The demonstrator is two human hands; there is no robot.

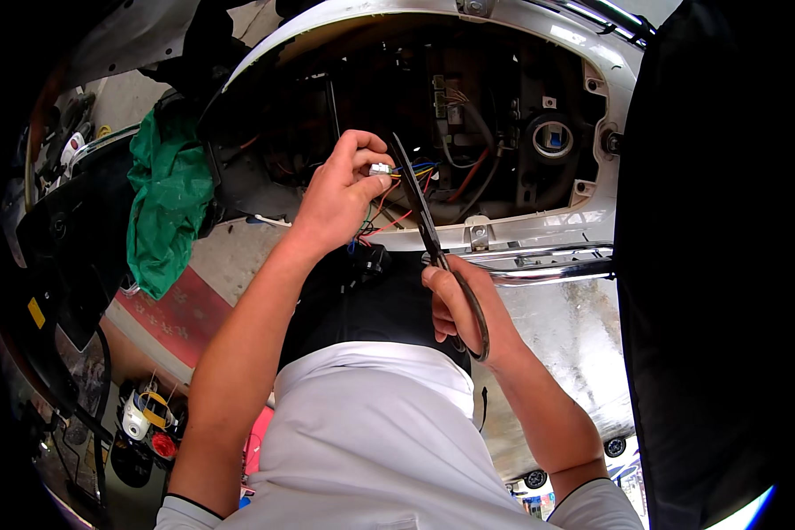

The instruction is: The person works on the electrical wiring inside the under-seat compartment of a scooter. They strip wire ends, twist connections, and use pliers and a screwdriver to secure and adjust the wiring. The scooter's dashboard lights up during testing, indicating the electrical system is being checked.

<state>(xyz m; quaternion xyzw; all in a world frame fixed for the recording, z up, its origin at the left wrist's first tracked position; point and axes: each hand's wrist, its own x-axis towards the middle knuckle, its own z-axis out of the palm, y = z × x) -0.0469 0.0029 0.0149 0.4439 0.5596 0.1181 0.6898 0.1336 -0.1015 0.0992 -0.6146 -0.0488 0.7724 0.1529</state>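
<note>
My left hand (340, 190) pinches a small white wire connector (380, 170) between thumb and fingers. Blue, yellow and red wires (420, 171) run from it to the right. In my right hand (468, 305) is a pair of long dark scissors (422, 208), pointing up and away from me. Their blades pass close beside the connector's wires; whether they touch them I cannot tell. The blades look nearly closed. More loose wires (382, 216) hang below the connector, at the edge of a dark opening in a white vehicle body panel (539, 221).
Inside the opening are further connectors (442, 97), cables and a round lock-like fitting (552, 139). Chrome bars (548, 263) run along the panel's near side. A green cloth (168, 203) hangs at the left. A large black cover (707, 265) fills the right side.
</note>
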